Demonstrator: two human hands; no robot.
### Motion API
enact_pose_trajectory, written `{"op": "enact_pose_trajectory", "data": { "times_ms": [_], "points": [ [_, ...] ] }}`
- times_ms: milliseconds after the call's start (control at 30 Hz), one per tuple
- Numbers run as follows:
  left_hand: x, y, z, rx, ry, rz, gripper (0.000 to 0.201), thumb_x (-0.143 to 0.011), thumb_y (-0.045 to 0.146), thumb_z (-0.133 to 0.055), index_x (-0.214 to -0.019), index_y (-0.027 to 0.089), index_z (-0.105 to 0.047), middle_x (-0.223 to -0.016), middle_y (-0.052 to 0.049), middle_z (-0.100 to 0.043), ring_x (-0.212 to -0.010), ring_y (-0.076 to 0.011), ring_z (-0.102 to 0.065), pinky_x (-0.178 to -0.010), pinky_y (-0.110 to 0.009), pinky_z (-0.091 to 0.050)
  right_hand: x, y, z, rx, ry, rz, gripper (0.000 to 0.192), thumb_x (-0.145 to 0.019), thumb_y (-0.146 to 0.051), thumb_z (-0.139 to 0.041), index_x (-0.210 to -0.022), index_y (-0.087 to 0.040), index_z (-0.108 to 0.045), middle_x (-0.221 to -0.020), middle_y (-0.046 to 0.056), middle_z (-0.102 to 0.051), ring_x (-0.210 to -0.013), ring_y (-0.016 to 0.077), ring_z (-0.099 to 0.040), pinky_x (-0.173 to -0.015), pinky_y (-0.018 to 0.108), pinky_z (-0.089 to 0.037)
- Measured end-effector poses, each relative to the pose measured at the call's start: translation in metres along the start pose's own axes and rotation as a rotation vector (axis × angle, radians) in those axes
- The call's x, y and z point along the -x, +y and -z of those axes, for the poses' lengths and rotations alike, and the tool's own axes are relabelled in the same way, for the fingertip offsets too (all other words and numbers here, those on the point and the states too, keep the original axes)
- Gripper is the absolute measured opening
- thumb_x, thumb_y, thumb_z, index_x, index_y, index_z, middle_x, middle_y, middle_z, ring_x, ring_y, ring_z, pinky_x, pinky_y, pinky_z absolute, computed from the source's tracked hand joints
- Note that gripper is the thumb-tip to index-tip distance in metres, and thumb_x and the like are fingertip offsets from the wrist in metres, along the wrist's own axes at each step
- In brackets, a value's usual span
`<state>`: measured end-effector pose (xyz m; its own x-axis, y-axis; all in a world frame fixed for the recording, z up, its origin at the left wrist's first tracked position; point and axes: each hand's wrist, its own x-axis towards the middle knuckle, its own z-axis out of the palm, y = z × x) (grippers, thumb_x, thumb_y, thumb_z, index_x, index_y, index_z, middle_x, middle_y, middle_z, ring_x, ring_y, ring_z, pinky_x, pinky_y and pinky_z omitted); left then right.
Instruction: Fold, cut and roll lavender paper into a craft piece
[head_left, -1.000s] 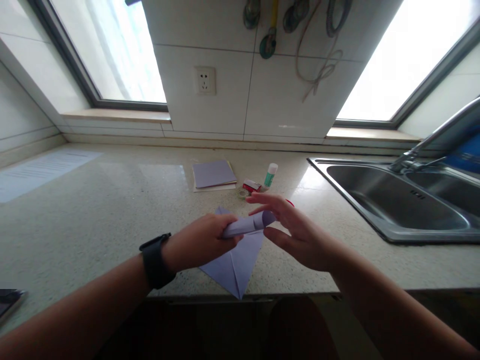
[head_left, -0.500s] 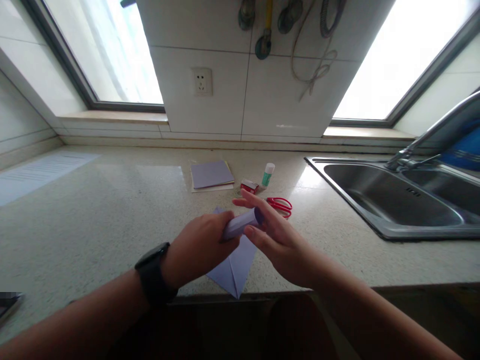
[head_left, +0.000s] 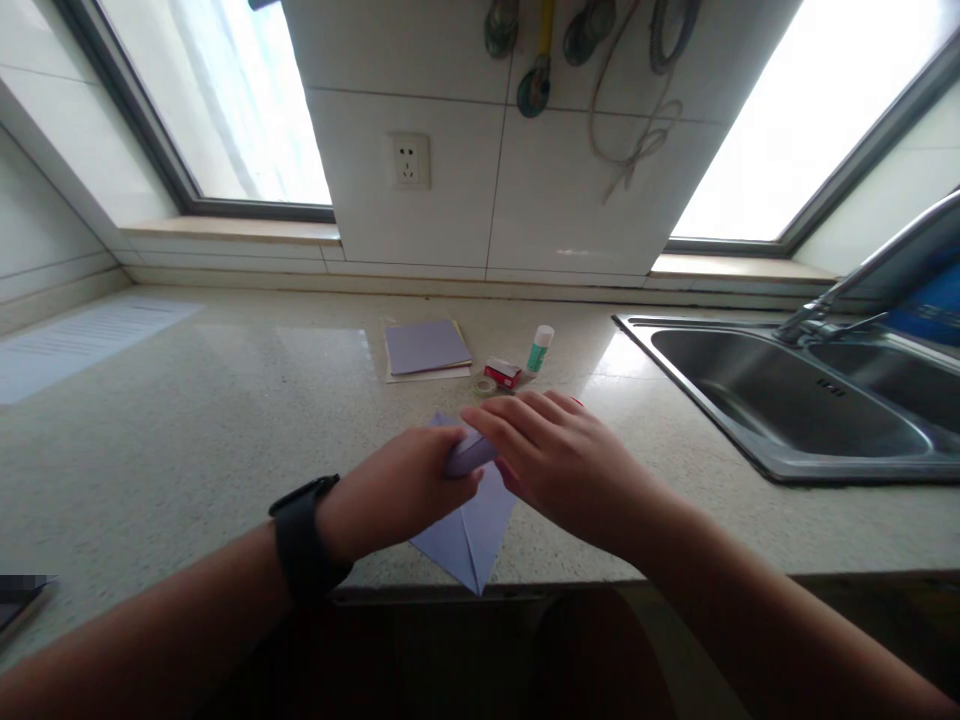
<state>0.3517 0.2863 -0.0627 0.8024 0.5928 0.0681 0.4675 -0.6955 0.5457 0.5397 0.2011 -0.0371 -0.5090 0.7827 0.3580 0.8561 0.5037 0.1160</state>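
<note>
Rolled lavender paper (head_left: 470, 454) is held above the counter (head_left: 225, 430), its long axis running left to right and tilted slightly up rightward; beneath lies a folded lavender sheet (head_left: 466, 540), one corner pointing toward the near edge. The left hand (head_left: 397, 490), thumb uppermost, grips the roll's left end; the right hand (head_left: 559, 465), palm down, has its fingers closed over the right end, which was exposed half a second earlier.

Fingers (head_left: 525, 422) hold 1 purple paper roll (head_left: 470, 453) over the counter (head_left: 225, 450).
</note>
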Motion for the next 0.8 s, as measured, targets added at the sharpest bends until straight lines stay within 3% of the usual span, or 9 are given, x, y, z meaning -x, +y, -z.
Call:
{"op": "enact_pose_trajectory", "data": {
  "times_ms": [67,167,300,400,500,567,700,800],
  "points": [
    [0.002,0.002,-0.001,-0.052,-0.047,-0.013,0.005,-0.087,0.023,-0.060,-0.089,0.022,-0.064,-0.083,0.000,-0.073,-0.072,-0.0180,-0.067,-0.061,-0.028,-0.042,-0.008,-0.002,0.006,0.071,-0.138,-0.003,0.021,-0.096,-0.013,-0.051,-0.112,-0.016,-0.064,-0.104,0.010,-0.071,-0.096,0.0271,-0.065,-0.084,0.043,-0.049],
    [0.009,0.010,-0.004,-0.355,-0.028,0.009,0.009,-0.087,0.020,-0.058,-0.092,0.021,-0.065,-0.083,-0.004,-0.074,-0.072,-0.0250,-0.070,-0.057,-0.032,-0.042,-0.021,-0.003,0.014,-0.031,-0.392,-0.072,0.012,-0.085,-0.026,-0.067,-0.091,-0.016,-0.068,-0.090,0.008,-0.072,-0.082,0.0243,-0.066,-0.072,0.035,-0.046],
    [0.016,0.021,-0.009,-0.684,0.024,-0.049,0.019,-0.091,0.009,-0.049,-0.098,0.019,-0.063,-0.081,-0.006,-0.071,-0.068,-0.0273,-0.070,-0.051,-0.033,-0.040,-0.039,0.008,0.014,-0.244,-0.638,-0.153,0.028,-0.075,-0.043,-0.070,-0.077,-0.016,-0.069,-0.072,0.005,-0.069,-0.063,0.0174,-0.059,-0.056,0.029,-0.036],
    [0.016,0.023,-0.013,-0.785,0.086,-0.102,0.024,-0.090,0.003,-0.046,-0.098,0.018,-0.063,-0.079,-0.006,-0.069,-0.067,-0.0269,-0.068,-0.052,-0.034,-0.042,-0.050,0.021,0.003,-0.516,-0.784,-0.155,0.019,-0.075,-0.034,-0.064,-0.070,-0.016,-0.066,-0.061,-0.001,-0.060,-0.057,0.0118,-0.052,-0.054,0.026,-0.034],
    [0.016,0.020,-0.015,-0.833,0.144,-0.120,0.026,-0.090,0.001,-0.044,-0.095,0.017,-0.063,-0.077,-0.007,-0.067,-0.068,-0.0277,-0.067,-0.054,-0.035,-0.044,-0.056,0.027,-0.010,-0.731,-0.896,-0.189,0.010,-0.072,-0.025,-0.061,-0.072,-0.016,-0.063,-0.065,-0.002,-0.062,-0.060,0.0107,-0.055,-0.056,0.023,-0.038],
    [0.015,0.017,-0.014,-0.822,0.142,-0.104,0.026,-0.090,0.002,-0.043,-0.094,0.017,-0.063,-0.077,-0.007,-0.068,-0.069,-0.0278,-0.068,-0.055,-0.035,-0.044,-0.055,0.024,-0.015,-0.683,-0.884,-0.208,0.009,-0.072,-0.025,-0.060,-0.072,-0.016,-0.062,-0.066,0.000,-0.063,-0.060,0.0116,-0.056,-0.053,0.024,-0.036],
    [0.010,0.008,-0.002,-0.665,0.065,0.002,0.018,-0.091,0.014,-0.049,-0.099,0.018,-0.065,-0.085,-0.008,-0.074,-0.073,-0.0278,-0.071,-0.055,-0.034,-0.043,-0.046,0.010,-0.014,-0.351,-0.615,-0.165,0.017,-0.076,-0.022,-0.060,-0.091,-0.016,-0.065,-0.084,0.006,-0.073,-0.069,0.0168,-0.064,-0.055,0.026,-0.035],
    [0.004,0.000,0.009,-0.502,-0.079,0.093,0.016,-0.086,0.028,-0.057,-0.094,0.019,-0.067,-0.085,-0.008,-0.075,-0.074,-0.0275,-0.071,-0.057,-0.033,-0.042,-0.039,-0.002,-0.014,-0.064,-0.470,-0.126,0.023,-0.085,-0.017,-0.057,-0.107,-0.014,-0.062,-0.086,0.010,-0.074,-0.070,0.0210,-0.068,-0.054,0.028,-0.034]
  ]
}}
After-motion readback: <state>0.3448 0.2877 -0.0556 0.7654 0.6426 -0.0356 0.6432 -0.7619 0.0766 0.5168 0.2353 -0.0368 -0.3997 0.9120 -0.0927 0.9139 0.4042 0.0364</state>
